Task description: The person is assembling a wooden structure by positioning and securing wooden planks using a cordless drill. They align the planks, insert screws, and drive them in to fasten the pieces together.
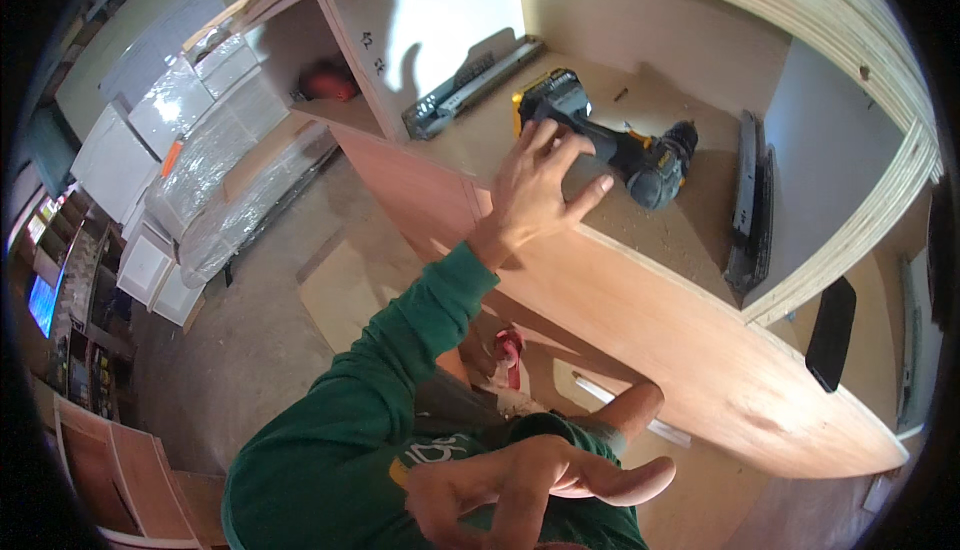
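Observation:
My left hand (pixel 545 182) reaches over the front rail of a wooden cabinet (pixel 640 280), thumb and fingers apart. Its fingertips are close to the handle of a black and yellow cordless drill (pixel 650 162), and I cannot tell whether they touch it. The drill lies on its side on the compartment's floor, its chuck toward the right. Close below the camera is my right hand (pixel 540 485), its fingers bent and spread, with nothing visible in them. Metal drawer slides stand at both sides of the compartment, a left slide (pixel 470 90) and a right slide (pixel 750 205).
A red object (pixel 328 82) sits in the neighbouring compartment. A black flat piece (pixel 832 335) hangs at the cabinet's right end. Plastic-wrapped white panels (pixel 215 140) stand at the left. Below the cabinet are a red sandal (pixel 510 355) and a white strip (pixel 665 433).

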A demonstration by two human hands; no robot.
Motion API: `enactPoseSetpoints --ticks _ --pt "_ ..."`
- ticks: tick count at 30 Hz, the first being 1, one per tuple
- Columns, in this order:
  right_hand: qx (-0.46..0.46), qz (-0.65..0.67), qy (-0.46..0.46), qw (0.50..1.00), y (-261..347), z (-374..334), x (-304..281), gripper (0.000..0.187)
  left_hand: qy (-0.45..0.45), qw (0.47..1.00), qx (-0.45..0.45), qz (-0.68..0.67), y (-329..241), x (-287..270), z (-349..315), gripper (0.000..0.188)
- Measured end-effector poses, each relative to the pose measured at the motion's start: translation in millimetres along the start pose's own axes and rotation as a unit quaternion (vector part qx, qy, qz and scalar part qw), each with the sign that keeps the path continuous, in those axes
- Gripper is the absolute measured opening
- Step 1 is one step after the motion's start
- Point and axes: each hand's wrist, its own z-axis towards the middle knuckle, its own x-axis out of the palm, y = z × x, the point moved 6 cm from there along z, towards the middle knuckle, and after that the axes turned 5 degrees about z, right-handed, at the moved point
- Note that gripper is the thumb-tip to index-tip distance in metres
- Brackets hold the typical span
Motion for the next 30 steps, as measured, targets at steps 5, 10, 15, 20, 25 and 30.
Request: enactPoseSetpoints --ticks 5,10,15,20,25,30 --pt "0.112 0.034 -0.074 0.990 11.7 2.7 -3.9 0.144 -0.012 1.000 -0.007 -0.006 -2.0 -1.5 -4.6 0.033" --pt "0.098 0.037 -0.050 0.993 7.5 0.1 -17.4 0.140 -0.034 0.999 0.006 -0.008 -0.3 -3.8 -4.4 0.032" --pt "0.063 0.008 -0.033 0.997 -5.1 -28.4 -66.3 0.126 -0.035 0.999 -0.020 -0.002 9.3 -1.6 -7.4 0.033" --pt "0.297 -0.138 -0.394 0.859 32.8 -163.2 -144.5 0.086 0.003 0.996 -0.014 -0.091 24.1 -5.6 -12.0 0.033" --pt "0.492 -0.460 -0.588 0.448 123.8 -346.3 -173.5 0.047 -0.162 0.943 0.042 -0.289 75.9 -36.9 -68.4 0.026" --pt "0.569 -0.520 -0.585 0.253 187.9 -419.6 -140.9 0.041 -0.090 0.940 -0.316 -0.092 209.9 -114.3 -271.9 0.026"
